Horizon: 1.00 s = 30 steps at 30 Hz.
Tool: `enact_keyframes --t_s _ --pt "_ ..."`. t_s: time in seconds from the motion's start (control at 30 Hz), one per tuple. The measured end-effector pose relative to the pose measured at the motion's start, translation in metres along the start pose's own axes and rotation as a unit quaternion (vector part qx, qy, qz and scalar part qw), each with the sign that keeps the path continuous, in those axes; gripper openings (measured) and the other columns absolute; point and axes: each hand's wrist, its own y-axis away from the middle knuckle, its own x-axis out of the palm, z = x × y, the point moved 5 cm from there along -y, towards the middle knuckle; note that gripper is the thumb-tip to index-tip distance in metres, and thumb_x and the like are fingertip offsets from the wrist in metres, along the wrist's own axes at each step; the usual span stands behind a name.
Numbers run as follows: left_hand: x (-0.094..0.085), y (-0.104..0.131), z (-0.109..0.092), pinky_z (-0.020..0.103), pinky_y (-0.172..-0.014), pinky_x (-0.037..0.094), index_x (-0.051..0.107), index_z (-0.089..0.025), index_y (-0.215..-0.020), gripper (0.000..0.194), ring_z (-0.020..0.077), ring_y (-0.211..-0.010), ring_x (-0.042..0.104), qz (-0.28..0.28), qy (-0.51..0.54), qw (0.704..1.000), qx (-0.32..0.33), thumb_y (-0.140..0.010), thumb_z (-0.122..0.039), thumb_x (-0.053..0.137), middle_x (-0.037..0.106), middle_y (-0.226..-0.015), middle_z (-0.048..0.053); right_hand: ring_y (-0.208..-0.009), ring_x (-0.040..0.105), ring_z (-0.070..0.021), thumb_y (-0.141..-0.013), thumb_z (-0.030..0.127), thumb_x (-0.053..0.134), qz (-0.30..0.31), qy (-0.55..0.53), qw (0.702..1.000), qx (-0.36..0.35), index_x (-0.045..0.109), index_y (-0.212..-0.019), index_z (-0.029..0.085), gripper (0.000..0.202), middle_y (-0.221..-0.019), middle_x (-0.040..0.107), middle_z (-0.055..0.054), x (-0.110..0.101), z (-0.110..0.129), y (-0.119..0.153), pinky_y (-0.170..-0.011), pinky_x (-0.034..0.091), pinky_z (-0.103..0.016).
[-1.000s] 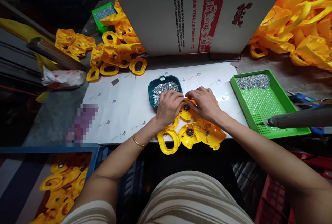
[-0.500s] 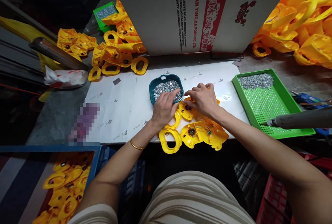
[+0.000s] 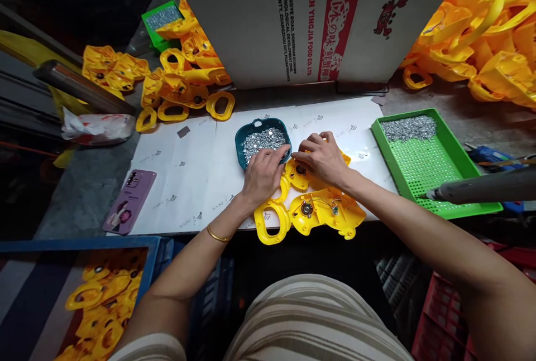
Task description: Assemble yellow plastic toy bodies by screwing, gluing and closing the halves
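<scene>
My left hand (image 3: 262, 176) lies over the near right edge of a dark teal tray (image 3: 239, 146) filled with small silvery screws (image 3: 263, 140). Its fingers are bent and close together; whatever they hold is too small to make out. Just to the right, my right hand (image 3: 320, 157) is over a yellow plastic shell (image 3: 299, 178) with a round dark part in it, thumb and fingertips pinched near the tray's edge. Nearer to me, a second yellow shell (image 3: 322, 213) with thin wires lies beside a yellow ring (image 3: 272, 221).
A green perforated tray (image 3: 460, 174) with screws (image 3: 408, 128) lies right, a grey tool (image 3: 481, 185) over it. Yellow parts are piled back left (image 3: 180, 90) and right (image 3: 498, 43). A large carton (image 3: 259, 26) stands behind. A purple phone (image 3: 130, 202) lies left.
The whole view has shifted slightly, moving the scene a little left. Both hands remain in nearly the same places by the teal tray and yellow shell, with only small finger movements.
</scene>
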Motion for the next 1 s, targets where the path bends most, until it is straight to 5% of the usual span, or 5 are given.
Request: enact_keyframes --t_s 0.2,0.37,0.8,0.9,1.0 --pt "-0.002 0.0 -0.003 0.042 -0.096 0.034 0.045 -0.021 -0.137 0.045 0.0249 -0.113 0.053 0.004 -0.004 1.0 0.001 -0.092 -0.02 0.046 0.067 -0.115 0.007 -0.097 0.048 -0.0243 -0.095 0.023 0.044 -0.02 0.004 1.0 -0.014 0.066 -0.112 0.028 0.028 -0.102 0.07 -0.005 0.003 -0.003 0.002 -0.088 0.023 -0.043" --pt "-0.002 0.004 -0.01 0.048 -0.106 0.022 0.042 -0.021 -0.138 0.047 0.0249 -0.115 0.054 -0.002 -0.027 0.999 0.024 -0.093 -0.026 0.05 0.068 -0.115 0.009 -0.097 0.049 -0.0254 -0.095 0.039 0.044 -0.023 0.002 1.0 0.006 0.067 -0.106 0.023 0.03 -0.1 0.068 -0.007 -0.002 -0.001 0.001 -0.09 0.022 -0.045" --pt "0.0 0.004 -0.011 0.05 -0.105 0.024 0.042 -0.021 -0.139 0.047 0.0257 -0.115 0.055 0.02 -0.024 0.999 0.008 -0.093 -0.023 0.05 0.068 -0.116 0.01 -0.093 0.055 -0.0237 -0.091 0.03 0.047 -0.006 -0.086 0.995 0.059 0.07 -0.088 0.021 0.025 -0.09 0.072 -0.006 -0.006 -0.004 -0.009 -0.092 0.026 -0.045" --pt "-0.002 0.004 -0.01 0.05 -0.105 0.025 0.043 -0.022 -0.137 0.045 0.0261 -0.118 0.052 0.021 -0.015 1.0 0.01 -0.092 -0.023 0.051 0.067 -0.117 0.009 -0.085 0.06 -0.0204 -0.085 0.03 0.054 -0.05 -0.225 0.963 0.142 0.07 -0.086 0.02 0.02 -0.084 0.072 -0.004 -0.018 -0.026 -0.003 -0.086 0.035 -0.04" --pt "-0.007 -0.003 -0.011 0.051 -0.104 0.027 0.052 -0.023 -0.13 0.042 0.0293 -0.126 0.044 0.004 0.004 1.0 0.018 -0.089 -0.028 0.058 0.061 -0.127 0.009 -0.072 0.06 -0.0167 -0.077 0.029 0.058 -0.094 -0.365 0.892 0.248 0.069 -0.076 0.016 0.017 -0.077 0.071 -0.005 -0.025 -0.057 0.013 -0.073 0.042 -0.033"
